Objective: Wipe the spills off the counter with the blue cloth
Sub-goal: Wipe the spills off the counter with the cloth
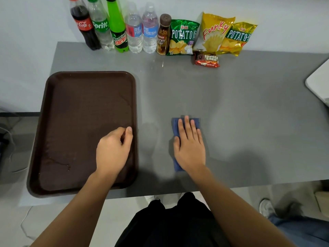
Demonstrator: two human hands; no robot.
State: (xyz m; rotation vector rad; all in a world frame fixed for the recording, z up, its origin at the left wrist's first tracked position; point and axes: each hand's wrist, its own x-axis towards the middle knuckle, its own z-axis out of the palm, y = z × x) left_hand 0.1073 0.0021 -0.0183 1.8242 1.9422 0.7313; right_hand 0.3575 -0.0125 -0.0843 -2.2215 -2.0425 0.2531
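My right hand (189, 147) lies flat, fingers spread, pressing the blue cloth (178, 129) onto the grey surface (249, 122). The cloth's long axis runs away from me. My left hand (114, 148), loosely curled, rests on the brown tray (53, 122).

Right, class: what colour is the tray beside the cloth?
Dark brown; the tray shows best in the head view.
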